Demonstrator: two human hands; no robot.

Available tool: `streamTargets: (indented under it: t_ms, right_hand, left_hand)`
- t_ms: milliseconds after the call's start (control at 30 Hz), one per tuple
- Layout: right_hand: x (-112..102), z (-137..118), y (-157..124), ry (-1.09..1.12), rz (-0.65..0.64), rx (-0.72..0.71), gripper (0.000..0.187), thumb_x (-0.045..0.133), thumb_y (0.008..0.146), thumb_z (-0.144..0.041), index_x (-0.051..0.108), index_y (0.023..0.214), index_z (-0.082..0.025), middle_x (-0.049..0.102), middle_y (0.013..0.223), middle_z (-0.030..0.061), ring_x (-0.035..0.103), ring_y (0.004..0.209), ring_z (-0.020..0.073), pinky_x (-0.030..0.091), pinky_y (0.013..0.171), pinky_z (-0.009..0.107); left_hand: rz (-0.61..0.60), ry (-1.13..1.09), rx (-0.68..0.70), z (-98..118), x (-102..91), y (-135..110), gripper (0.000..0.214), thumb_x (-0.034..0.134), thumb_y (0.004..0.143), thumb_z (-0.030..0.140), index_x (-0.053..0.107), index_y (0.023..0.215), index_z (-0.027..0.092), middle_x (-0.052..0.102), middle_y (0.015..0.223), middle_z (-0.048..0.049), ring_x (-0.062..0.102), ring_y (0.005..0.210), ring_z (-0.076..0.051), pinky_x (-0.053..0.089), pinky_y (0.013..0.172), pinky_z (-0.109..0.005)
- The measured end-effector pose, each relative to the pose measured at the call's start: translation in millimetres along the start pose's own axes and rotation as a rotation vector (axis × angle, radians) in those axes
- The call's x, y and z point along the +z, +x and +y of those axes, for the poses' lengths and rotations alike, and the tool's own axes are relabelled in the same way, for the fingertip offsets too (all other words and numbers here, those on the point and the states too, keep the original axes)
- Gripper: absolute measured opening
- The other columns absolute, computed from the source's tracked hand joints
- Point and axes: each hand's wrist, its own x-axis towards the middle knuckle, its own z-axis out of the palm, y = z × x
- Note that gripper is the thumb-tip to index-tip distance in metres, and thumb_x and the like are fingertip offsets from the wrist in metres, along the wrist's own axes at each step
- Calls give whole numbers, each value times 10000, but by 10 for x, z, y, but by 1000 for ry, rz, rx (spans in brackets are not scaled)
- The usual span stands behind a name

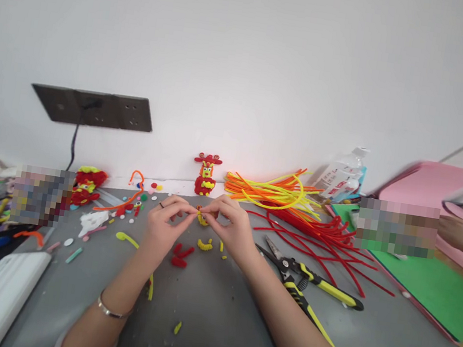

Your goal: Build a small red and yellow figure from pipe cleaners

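Note:
My left hand [168, 223] and my right hand [230, 225] meet fingertip to fingertip above the grey table. Pinched between them is a small yellow pipe cleaner piece [202, 219], partly hidden by the fingers. Just below lie a curled yellow pipe cleaner piece [204, 245] and several bent red pieces [181, 256]. Behind the hands a red and yellow pipe cleaner figure [206, 176] with a wide hat stands upright against the wall. A longer yellow-green pipe cleaner [128, 238] passes beneath my left forearm.
Bundles of yellow and orange pipe cleaners [272, 192] and red ones [335, 235] lie right of the hands. Near my right forearm are yellow-and-black cutters [327, 286]. A plastic bottle [342, 175] leans at the wall. Another person's hand [459, 235] is over green sheets [427, 290].

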Motion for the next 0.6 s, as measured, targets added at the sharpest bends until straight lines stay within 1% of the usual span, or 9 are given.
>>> streamTargets:
  t_ms: [67,200,300,500,600]
  right_hand:
    - [2,-4,-4,10,0,9,77,643,874,-152,682,833,-204,658,775,19,588,734,161,406,719,314]
    - [-3,-14,-3,22,-2,30,85,645,870,-154,678,810,-204,660,759,14,581,720,158,410,720,314]
    - [-1,-23,6,63,-4,45,92,638,873,-170,677,796,-202,655,751,17,578,713,158,422,715,314]
    - [15,-60,15,263,-2,131,91,636,872,-229,695,812,-192,665,782,37,587,732,162,461,686,295]
    - [47,-69,8,341,-10,229,126,664,850,-303,678,805,-186,659,769,29,580,717,150,459,674,282]
  left_hand:
    - [9,6,1,7,-2,3,73,670,824,160,708,773,194,647,731,0,538,586,-100,427,518,-222]
    - [23,22,55,36,-17,12,75,674,832,167,721,784,201,641,729,-6,577,635,-111,431,522,-217]
    - [28,27,76,59,-29,19,80,664,841,163,712,792,202,637,732,-7,577,632,-109,433,516,-213]
    - [30,36,28,68,-45,7,86,635,872,188,697,813,197,645,789,-9,551,612,-95,451,550,-219]
    - [41,32,-10,65,-46,-3,88,631,878,206,692,816,198,647,795,-7,545,621,-99,451,569,-227]
